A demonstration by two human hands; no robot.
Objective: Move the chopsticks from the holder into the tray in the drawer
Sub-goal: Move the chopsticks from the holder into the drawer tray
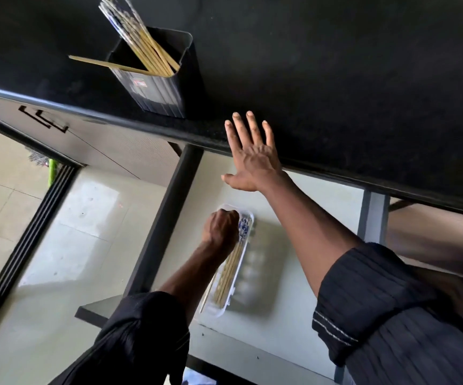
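A dark ribbed holder (158, 87) stands on the black counter, with several wooden chopsticks (147, 48) leaning out of it, their blue-patterned ends up. One chopstick lies across its rim. Below, in the open drawer, a narrow clear tray (213, 308) holds several chopsticks (229, 273). My left hand (222, 227) is a fist over the tray's far end, closed around the patterned ends of those chopsticks. My right hand (251, 154) is spread flat, fingers apart, over the counter's front edge, to the right of the holder and holding nothing.
The white drawer (308, 273) is pulled out under the counter (335, 79), its dark left wall (166, 212) beside my left arm. A cabinet front with a black handle (44, 119) is at the left, pale floor below it.
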